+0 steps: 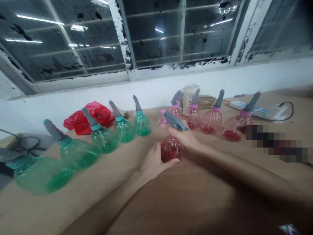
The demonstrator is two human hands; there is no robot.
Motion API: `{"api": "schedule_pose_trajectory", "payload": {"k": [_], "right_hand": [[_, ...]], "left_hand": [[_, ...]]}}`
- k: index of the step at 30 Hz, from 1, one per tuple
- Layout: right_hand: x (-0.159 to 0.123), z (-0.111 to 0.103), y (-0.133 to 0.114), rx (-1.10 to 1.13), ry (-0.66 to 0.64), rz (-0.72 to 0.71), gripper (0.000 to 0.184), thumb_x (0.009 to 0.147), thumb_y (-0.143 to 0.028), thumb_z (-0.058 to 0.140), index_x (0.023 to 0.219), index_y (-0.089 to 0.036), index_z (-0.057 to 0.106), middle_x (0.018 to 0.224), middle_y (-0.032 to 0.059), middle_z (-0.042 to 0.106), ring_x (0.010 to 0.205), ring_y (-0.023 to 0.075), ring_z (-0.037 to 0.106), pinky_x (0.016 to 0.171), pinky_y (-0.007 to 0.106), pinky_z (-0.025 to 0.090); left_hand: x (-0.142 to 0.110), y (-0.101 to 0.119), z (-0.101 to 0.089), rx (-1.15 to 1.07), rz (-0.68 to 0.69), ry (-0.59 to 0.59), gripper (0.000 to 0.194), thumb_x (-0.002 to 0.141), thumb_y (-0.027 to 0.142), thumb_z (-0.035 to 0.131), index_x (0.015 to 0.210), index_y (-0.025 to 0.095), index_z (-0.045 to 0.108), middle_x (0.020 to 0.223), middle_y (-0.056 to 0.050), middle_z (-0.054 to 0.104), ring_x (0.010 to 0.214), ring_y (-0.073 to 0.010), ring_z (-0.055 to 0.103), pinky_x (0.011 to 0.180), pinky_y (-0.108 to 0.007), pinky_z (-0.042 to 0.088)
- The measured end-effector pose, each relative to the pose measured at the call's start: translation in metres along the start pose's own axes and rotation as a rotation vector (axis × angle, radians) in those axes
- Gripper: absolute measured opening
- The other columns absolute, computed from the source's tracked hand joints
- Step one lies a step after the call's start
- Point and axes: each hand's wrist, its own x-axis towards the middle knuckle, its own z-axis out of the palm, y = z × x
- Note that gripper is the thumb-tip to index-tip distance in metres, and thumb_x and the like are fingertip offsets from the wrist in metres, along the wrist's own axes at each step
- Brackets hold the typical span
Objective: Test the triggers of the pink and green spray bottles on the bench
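Observation:
A pink spray bottle point(173, 148) with a grey-and-pink trigger head stands upright on the table in front of me, red liquid inside it. My left hand point(154, 161) wraps round its lower body, thumb along the near side. Around the neck, just under the trigger head, my right hand point(182, 133) is closed, its fingers partly hidden behind the bottle. Several more pink spray bottles point(211, 120) form a row behind and to the right. On the left runs a slanting row of green spray bottles point(124, 130), each holding some green liquid.
Behind the green bottles lies a crumpled red plastic bag point(91, 114). A pale cup point(190, 94) stands behind the pink row. At the right are a white power strip point(259, 109) with a black cable and a blurred patch. A windowed wall borders the table's far side.

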Motion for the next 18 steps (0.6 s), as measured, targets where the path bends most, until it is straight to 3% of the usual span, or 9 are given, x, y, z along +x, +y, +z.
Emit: {"api": "schedule_pose_trajectory", "payload": {"k": [8,13,18], "right_hand": [[0.003,-0.001,-0.015,0.004,-0.072,-0.075,0.025,0.079,-0.047,0.063,0.074,-0.023,0.056,0.064,-0.0027,0.056,0.059,0.0147,0.051,0.059,0.03,0.042],[0.002,-0.002,-0.006,0.029,-0.065,-0.034,0.022,0.079,-0.041,0.065,0.071,-0.023,0.055,0.062,-0.0038,0.055,0.057,0.0136,0.05,0.055,0.028,0.039],[0.001,-0.002,-0.004,0.026,-0.051,-0.056,0.013,0.079,-0.035,0.063,0.081,-0.022,0.063,0.066,-0.0028,0.06,0.065,0.0157,0.056,0.063,0.029,0.044]], "left_hand": [[-0.002,-0.002,0.003,-0.029,0.002,-0.025,0.074,0.07,0.058,0.066,0.128,0.018,0.043,0.125,-0.015,0.056,0.119,-0.0349,0.051,0.097,-0.051,0.042],[-0.003,-0.001,0.003,-0.015,0.002,-0.016,0.072,0.07,0.059,0.066,0.125,0.017,0.046,0.123,-0.016,0.057,0.122,-0.0371,0.049,0.099,-0.051,0.041],[-0.001,-0.003,0.003,-0.022,0.009,-0.031,0.074,0.07,0.059,0.065,0.127,0.017,0.044,0.124,-0.015,0.057,0.119,-0.0347,0.051,0.098,-0.05,0.042]]}}
